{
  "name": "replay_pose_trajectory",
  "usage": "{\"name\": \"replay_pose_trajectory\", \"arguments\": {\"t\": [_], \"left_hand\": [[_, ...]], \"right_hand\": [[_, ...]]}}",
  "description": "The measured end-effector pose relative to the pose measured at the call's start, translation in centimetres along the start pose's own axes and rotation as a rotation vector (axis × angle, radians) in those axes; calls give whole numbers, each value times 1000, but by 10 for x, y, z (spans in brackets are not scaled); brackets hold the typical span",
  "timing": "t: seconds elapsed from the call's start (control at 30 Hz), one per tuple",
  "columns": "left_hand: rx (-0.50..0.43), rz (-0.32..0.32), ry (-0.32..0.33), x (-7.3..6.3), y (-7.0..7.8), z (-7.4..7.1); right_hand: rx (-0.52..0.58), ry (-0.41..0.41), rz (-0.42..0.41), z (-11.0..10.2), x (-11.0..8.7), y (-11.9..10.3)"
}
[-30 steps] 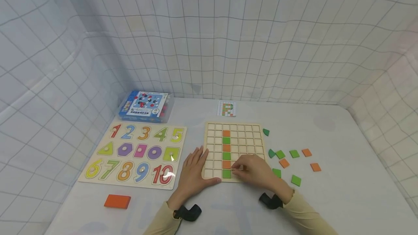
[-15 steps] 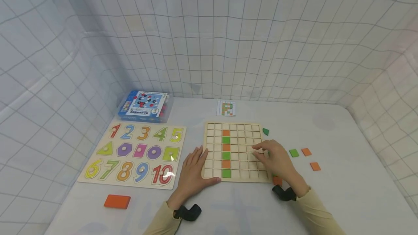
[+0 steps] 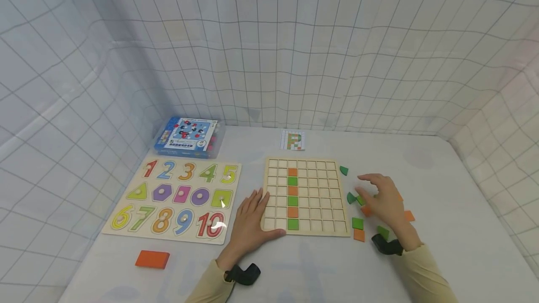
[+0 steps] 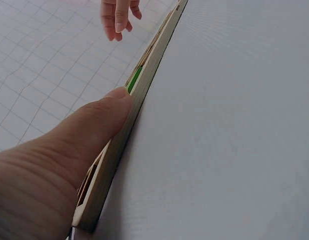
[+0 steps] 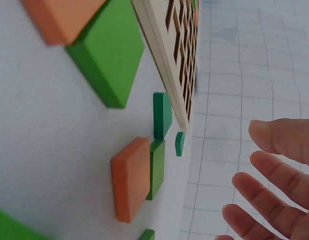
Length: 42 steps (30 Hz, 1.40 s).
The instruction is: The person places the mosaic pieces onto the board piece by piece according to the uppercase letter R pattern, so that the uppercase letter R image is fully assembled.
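A wooden grid board point(image 3: 321, 195) lies flat in the head view, with a column of alternating orange and green square tiles point(image 3: 292, 201) in its cells. My left hand point(image 3: 250, 223) rests along its left side, fingers straight; the thumb point(image 4: 102, 112) touches the front edge in the left wrist view. My right hand point(image 3: 385, 202) is above the loose tiles right of the board, fingers spread and holding nothing. Beneath and beside it lie a green tile point(image 3: 357, 223), an orange tile point(image 3: 359, 235) and a dark green quarter-round piece point(image 3: 351, 198). The hand partly hides several tiles.
A number-and-shape puzzle board point(image 3: 172, 195) lies to the left, with a boxed set point(image 3: 189, 137) behind it. An orange block point(image 3: 152, 259) is near the front left. A small pattern card point(image 3: 292, 140) lies beyond the grid board.
My right hand has moved right, from beside the tile column across the board to above the loose tiles, and its fingers have spread. My left hand has stayed in place.
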<state>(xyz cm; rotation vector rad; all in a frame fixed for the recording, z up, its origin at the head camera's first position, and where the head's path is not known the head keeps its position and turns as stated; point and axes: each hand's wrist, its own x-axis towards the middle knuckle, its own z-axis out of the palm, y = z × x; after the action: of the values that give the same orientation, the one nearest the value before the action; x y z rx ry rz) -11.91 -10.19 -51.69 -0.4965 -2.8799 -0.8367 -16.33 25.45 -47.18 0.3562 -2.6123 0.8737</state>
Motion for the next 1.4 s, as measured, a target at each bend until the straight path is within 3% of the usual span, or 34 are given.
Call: {"name": "replay_pose_trajectory", "arguments": {"t": [0.53,1.0,1.4], "left_hand": [[-11,-8,-7,0,2,-2],[-18,-6,-3,0,2,-1],[-18,-6,-5,0,1,-1]], "right_hand": [[-102,-187,153,-22,-11,24],[-140,-303,203,-28,-15,27],[-175,-351,209,-32,-15,26]]}}
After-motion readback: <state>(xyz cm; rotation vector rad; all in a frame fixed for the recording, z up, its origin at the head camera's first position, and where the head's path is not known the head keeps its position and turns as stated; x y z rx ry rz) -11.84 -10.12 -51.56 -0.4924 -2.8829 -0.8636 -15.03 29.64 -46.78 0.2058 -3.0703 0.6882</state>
